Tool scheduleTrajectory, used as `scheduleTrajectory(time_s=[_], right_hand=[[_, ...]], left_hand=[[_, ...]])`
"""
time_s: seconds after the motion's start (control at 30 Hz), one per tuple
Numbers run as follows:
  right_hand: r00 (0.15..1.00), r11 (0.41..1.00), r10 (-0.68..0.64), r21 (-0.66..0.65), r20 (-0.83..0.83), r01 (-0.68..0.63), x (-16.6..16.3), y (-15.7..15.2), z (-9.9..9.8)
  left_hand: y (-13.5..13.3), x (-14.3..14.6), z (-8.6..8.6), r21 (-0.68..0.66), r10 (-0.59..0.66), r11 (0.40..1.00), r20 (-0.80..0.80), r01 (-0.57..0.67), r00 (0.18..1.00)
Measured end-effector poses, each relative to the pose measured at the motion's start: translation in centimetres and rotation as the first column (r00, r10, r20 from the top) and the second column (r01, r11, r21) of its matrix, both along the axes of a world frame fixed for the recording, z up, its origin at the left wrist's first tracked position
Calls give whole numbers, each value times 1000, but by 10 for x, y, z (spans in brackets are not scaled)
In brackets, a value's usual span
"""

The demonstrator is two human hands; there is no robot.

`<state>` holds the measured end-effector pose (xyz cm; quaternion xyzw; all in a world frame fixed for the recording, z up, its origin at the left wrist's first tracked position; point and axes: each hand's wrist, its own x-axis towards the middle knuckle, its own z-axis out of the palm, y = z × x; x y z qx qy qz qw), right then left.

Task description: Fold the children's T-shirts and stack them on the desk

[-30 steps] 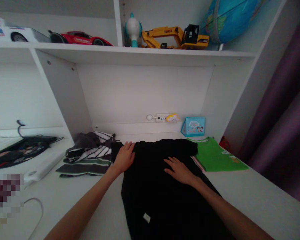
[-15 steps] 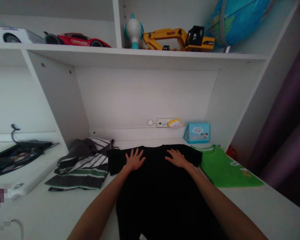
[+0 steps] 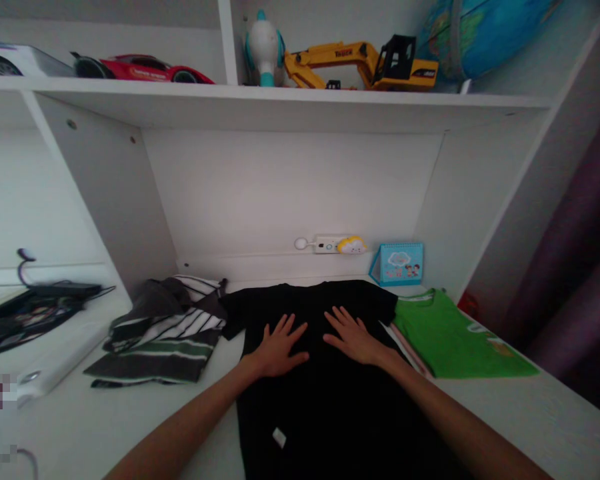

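Note:
A black T-shirt lies spread flat on the white desk in front of me, collar end towards the back wall. My left hand rests palm down on its upper chest, fingers spread. My right hand lies flat beside it, a little to the right, fingers also spread. Neither hand holds anything. A small white tag shows near the shirt's lower part.
A striped grey, white and green garment lies left of the black shirt. A green T-shirt lies on the right. A small blue calendar and a power strip stand at the back. Toy cars, an excavator and a globe sit on the shelf above.
Both hands slid from the shirt's shoulders back towards me and inward, coming together on the chest. The shirt lies smoother and its sleeves are spread.

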<state>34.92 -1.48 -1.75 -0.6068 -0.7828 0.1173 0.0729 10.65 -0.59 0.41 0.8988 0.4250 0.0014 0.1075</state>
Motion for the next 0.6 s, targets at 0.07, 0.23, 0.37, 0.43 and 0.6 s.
scheduleTrajectory(time_s=[0.07, 0.23, 0.37, 0.43, 0.6], right_hand=[[999, 999, 54, -2, -8, -54, 7, -26, -8], [995, 993, -95, 74, 29, 92, 22, -44, -18], [995, 992, -100, 84, 27, 98, 22, -40, -20], [998, 995, -67, 72, 5, 67, 23, -38, -18], [986, 966, -124, 214, -113, 146, 50, -20, 2]], left_hand=[[-34, -14, 6, -57, -81, 995, -12, 81, 997], [-86, -53, 30, -205, -118, 974, -101, 95, 988], [-113, -86, 49, -306, -163, 947, -188, 100, 969], [-125, -103, 60, -374, -194, 921, -200, 108, 961], [-134, -123, 78, -435, -86, 899, -68, 49, 994]])
